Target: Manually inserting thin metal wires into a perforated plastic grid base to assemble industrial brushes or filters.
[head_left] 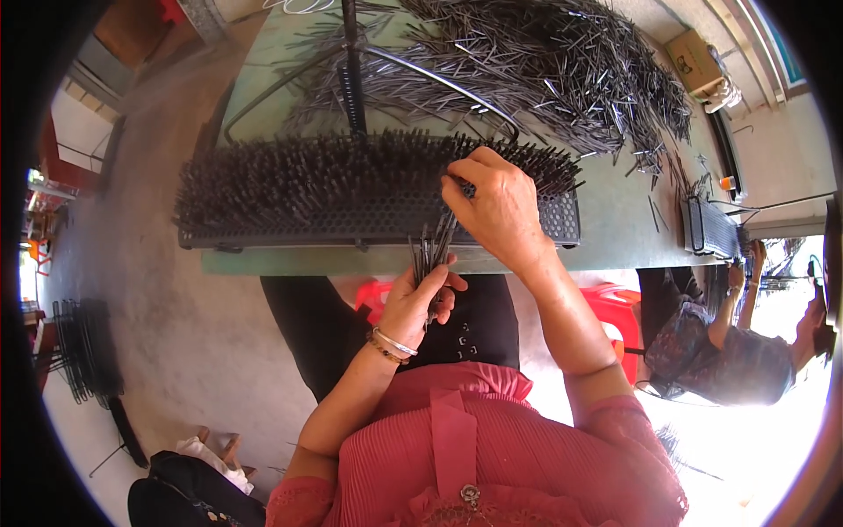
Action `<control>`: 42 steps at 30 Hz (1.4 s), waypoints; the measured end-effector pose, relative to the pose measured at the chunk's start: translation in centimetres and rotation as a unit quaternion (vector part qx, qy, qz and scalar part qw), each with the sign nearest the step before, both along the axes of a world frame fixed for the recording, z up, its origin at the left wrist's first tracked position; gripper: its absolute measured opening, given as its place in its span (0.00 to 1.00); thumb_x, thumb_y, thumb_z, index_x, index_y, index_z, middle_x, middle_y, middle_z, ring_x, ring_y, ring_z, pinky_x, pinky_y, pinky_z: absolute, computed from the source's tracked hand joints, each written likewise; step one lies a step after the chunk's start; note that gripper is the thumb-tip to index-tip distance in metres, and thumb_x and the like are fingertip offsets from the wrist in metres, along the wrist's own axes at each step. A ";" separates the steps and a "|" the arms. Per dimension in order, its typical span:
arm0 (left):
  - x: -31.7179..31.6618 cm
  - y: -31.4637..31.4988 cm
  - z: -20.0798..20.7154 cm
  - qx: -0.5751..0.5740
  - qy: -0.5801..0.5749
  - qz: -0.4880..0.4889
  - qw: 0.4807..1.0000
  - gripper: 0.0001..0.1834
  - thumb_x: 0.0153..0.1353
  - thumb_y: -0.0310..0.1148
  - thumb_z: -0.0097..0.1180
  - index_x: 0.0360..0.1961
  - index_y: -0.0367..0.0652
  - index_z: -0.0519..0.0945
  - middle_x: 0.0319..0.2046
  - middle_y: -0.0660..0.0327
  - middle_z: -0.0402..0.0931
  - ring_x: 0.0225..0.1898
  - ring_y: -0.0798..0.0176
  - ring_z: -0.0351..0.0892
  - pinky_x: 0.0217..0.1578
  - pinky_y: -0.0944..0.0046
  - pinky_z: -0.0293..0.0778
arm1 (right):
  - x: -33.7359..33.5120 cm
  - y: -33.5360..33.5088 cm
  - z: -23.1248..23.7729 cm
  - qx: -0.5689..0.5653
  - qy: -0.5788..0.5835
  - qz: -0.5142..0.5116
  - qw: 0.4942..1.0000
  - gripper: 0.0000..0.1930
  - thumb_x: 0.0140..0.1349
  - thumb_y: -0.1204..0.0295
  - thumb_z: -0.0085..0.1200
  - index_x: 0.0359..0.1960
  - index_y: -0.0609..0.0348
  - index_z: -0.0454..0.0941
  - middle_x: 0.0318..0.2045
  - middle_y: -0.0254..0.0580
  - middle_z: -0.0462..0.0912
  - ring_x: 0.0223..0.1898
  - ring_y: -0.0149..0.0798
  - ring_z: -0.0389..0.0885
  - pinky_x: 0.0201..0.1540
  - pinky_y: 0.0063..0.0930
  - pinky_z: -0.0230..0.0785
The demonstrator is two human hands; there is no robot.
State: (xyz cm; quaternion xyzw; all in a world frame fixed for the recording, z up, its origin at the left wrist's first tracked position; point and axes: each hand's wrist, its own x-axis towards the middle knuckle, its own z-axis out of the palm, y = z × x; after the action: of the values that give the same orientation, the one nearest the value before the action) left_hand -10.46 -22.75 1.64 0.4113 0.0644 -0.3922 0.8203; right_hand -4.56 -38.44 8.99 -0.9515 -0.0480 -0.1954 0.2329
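My left hand (pixel 413 306) is closed round a bundle of thin dark rods (pixel 428 250) that point up and away from me, just before the table's near edge. In front of me stands a long black perforated rack (pixel 386 209). Many upright dark rods (pixel 281 180) fill most of its holes, while a strip of bare holes shows along its near side and right end. Over the right half of the rack, my right hand (pixel 502 206) has thumb and fingers pinched together among the rods. What the pinch holds is hidden by the fingers.
A large loose heap of dark rods (pixel 562 75) covers the far part of the green table (pixel 606 224). A black metal stand (pixel 353 83) rises behind the rack. At the right, another person (pixel 724 351) works by a similar rack (pixel 709 228). A cardboard box (pixel 694 63) sits at the far right.
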 end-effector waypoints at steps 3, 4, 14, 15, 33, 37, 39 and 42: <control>0.0 0.1 0.0 -0.006 -0.005 -0.004 1.000 0.16 0.66 0.38 0.48 0.48 0.37 0.72 0.30 0.58 0.77 0.21 0.74 0.70 0.17 0.74 0.65 | 0.2 -0.3 -0.1 0.036 0.012 0.000 0.999 0.06 0.53 0.72 0.58 0.29 0.61 0.80 0.25 0.43 0.76 0.21 0.44 0.75 0.26 0.33 0.67; 0.0 0.1 0.0 -0.010 -0.010 -0.007 1.000 0.16 0.66 0.38 0.48 0.48 0.36 0.72 0.30 0.58 0.77 0.22 0.74 0.70 0.18 0.73 0.65 | 0.2 -0.4 -0.1 0.036 0.012 0.000 0.999 0.06 0.53 0.72 0.58 0.29 0.61 0.80 0.25 0.43 0.76 0.21 0.44 0.75 0.26 0.33 0.67; 0.1 -0.1 0.1 -0.023 -0.002 -0.002 1.000 0.17 0.66 0.38 0.47 0.48 0.35 0.72 0.31 0.58 0.77 0.25 0.72 0.73 0.21 0.73 0.71 | 0.0 -0.7 -0.8 0.071 -0.036 0.043 0.996 0.09 0.56 0.75 0.56 0.38 0.63 0.79 0.29 0.45 0.76 0.26 0.45 0.76 0.28 0.31 0.68; 0.2 -0.1 0.3 -0.028 -0.007 -0.003 1.000 0.17 0.66 0.38 0.47 0.48 0.35 0.72 0.32 0.58 0.77 0.25 0.72 0.74 0.22 0.73 0.71 | -0.1 -0.7 -0.8 0.044 -0.054 0.044 0.997 0.09 0.56 0.76 0.56 0.39 0.63 0.79 0.30 0.44 0.75 0.27 0.46 0.77 0.29 0.31 0.69; 0.2 -0.1 0.1 -0.013 -0.014 -0.019 1.000 0.17 0.66 0.38 0.47 0.49 0.36 0.71 0.32 0.58 0.77 0.25 0.73 0.74 0.22 0.73 0.71 | -0.2 -0.7 -0.6 0.010 -0.033 0.067 0.997 0.09 0.56 0.75 0.56 0.39 0.61 0.79 0.32 0.43 0.74 0.28 0.45 0.77 0.30 0.34 0.69; 0.1 0.0 0.4 -0.007 -0.024 -0.032 0.999 0.17 0.66 0.38 0.47 0.49 0.37 0.71 0.32 0.58 0.77 0.25 0.73 0.74 0.21 0.73 0.71 | -0.1 -1.0 -1.3 0.015 -0.043 0.080 0.996 0.09 0.55 0.76 0.57 0.38 0.60 0.80 0.33 0.43 0.75 0.28 0.44 0.77 0.28 0.33 0.70; 0.2 0.0 0.7 -0.026 -0.017 -0.031 0.999 0.17 0.66 0.39 0.47 0.49 0.37 0.71 0.32 0.58 0.77 0.25 0.73 0.74 0.21 0.73 0.71 | -0.3 -1.1 -1.3 0.039 -0.080 0.098 0.991 0.09 0.54 0.78 0.58 0.38 0.61 0.80 0.33 0.43 0.76 0.27 0.43 0.77 0.27 0.30 0.69; 0.2 -0.2 0.5 -0.039 -0.005 -0.024 0.999 0.17 0.67 0.39 0.46 0.49 0.37 0.71 0.32 0.58 0.77 0.25 0.73 0.74 0.21 0.74 0.71 | -0.7 -1.4 -0.9 0.114 -0.110 0.033 0.987 0.08 0.54 0.77 0.57 0.37 0.63 0.80 0.31 0.42 0.76 0.24 0.40 0.77 0.25 0.28 0.70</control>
State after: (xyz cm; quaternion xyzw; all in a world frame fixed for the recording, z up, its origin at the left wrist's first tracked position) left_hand -10.22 -22.91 2.16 0.3827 0.0349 -0.4120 0.8262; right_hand -5.29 -39.83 8.06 -0.8893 -0.0825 -0.2955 0.3393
